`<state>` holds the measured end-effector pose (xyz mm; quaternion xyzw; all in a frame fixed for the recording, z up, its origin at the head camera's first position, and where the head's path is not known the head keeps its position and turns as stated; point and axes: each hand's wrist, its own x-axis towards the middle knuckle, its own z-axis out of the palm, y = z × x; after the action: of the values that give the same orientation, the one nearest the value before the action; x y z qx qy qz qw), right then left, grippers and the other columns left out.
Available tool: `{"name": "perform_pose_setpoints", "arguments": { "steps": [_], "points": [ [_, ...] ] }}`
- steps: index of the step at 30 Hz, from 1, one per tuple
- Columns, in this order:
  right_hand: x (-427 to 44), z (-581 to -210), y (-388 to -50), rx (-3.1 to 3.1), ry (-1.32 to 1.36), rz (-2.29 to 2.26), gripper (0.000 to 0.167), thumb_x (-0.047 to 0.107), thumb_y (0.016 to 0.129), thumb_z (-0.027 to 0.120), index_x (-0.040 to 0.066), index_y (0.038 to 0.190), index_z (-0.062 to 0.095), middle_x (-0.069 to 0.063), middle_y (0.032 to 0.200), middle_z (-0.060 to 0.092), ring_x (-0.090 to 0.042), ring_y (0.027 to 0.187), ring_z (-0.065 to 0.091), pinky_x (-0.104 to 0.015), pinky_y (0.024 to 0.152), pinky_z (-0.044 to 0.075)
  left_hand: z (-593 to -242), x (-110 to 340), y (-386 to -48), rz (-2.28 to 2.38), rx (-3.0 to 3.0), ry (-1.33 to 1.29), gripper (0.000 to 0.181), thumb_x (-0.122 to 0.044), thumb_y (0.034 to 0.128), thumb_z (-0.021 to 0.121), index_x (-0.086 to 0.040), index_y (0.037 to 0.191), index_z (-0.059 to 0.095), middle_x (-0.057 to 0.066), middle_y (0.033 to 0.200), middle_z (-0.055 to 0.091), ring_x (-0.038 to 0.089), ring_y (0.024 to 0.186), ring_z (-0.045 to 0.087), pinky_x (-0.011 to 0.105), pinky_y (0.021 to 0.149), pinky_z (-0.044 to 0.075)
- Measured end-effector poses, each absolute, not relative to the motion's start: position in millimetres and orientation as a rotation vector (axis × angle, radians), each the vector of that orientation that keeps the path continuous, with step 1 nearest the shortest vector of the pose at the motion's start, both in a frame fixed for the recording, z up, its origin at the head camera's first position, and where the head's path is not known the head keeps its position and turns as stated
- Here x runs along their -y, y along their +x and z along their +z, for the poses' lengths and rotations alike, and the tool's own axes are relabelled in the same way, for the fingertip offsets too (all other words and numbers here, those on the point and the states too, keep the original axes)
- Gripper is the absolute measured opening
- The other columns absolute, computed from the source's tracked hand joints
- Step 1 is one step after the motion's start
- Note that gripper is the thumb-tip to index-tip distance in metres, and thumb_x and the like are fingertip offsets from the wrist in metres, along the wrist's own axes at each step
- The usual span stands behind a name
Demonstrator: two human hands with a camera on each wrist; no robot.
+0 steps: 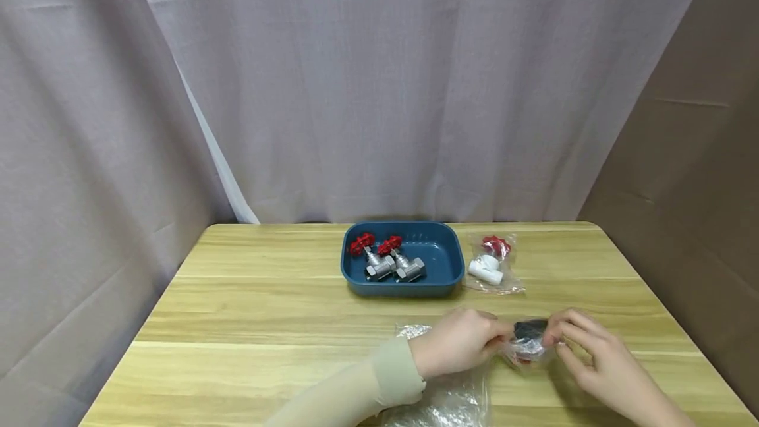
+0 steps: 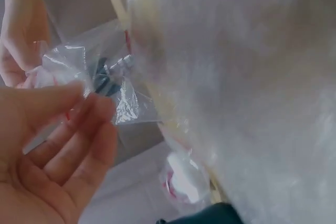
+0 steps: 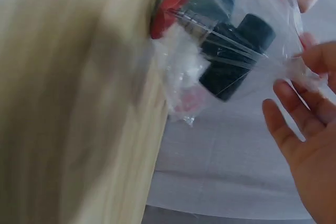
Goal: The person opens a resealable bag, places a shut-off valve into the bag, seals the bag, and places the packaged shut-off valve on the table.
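Between my two hands is a clear plastic zip bag [image 3: 286,19], low on the right side of the table in the head view. A black valve [image 3: 236,53] lies inside it, and its red handwheel [image 3: 170,11] hangs toward the tabletop. My left hand [image 1: 456,341] pinches one side of the bag's mouth with thumb and fingers. Opposite it, my right hand [image 1: 595,354] pinches the other side. The right wrist view shows the valve most plainly; in the head view the plastic and fingers partly cover it.
A blue tray [image 1: 439,259] near the back edge holds two metal valves [image 1: 409,270] with red handwheels. Right of it lies a bagged white valve [image 1: 486,270], also red-wheeled. Crumpled clear plastic [image 1: 456,404] spreads under my left forearm. Grey curtains [image 1: 379,84] hang behind the table.
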<state>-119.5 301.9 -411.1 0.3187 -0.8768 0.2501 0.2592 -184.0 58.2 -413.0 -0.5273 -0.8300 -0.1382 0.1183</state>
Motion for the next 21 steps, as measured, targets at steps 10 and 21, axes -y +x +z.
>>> {"name": "perform_pose_setpoints", "arguments": {
  "steps": [10, 21],
  "points": [
    [-293, -428, -104, 2.503, 0.922, 0.637, 0.055, 0.011, 0.062, 0.094, 0.043, 0.089, 0.058, 0.004, 0.125, 0.054, -0.002, 0.113, 0.043, -0.008, 0.093, 0.030, -428, -59, -163, -0.303, 2.562, -1.686, 0.013, -0.021, 0.0961, 0.068, -0.024, 0.088, 0.059, -0.015, 0.072, 0.054, -0.003, 0.059, 0.047, 0.013, 0.052, 0.034],
    [-289, -430, -94, 2.743, 0.792, 0.503, 0.054, 0.034, 0.065, 0.094, 0.034, 0.106, 0.058, 0.021, 0.103, 0.047, 0.006, 0.082, 0.050, -0.021, 0.061, 0.046, -433, -63, -145, -0.089, 2.671, -1.585, 0.017, -0.031, 0.0901, 0.072, -0.028, 0.085, 0.056, -0.018, 0.069, 0.055, -0.002, 0.056, 0.048, 0.019, 0.047, 0.038]
  ]
}}
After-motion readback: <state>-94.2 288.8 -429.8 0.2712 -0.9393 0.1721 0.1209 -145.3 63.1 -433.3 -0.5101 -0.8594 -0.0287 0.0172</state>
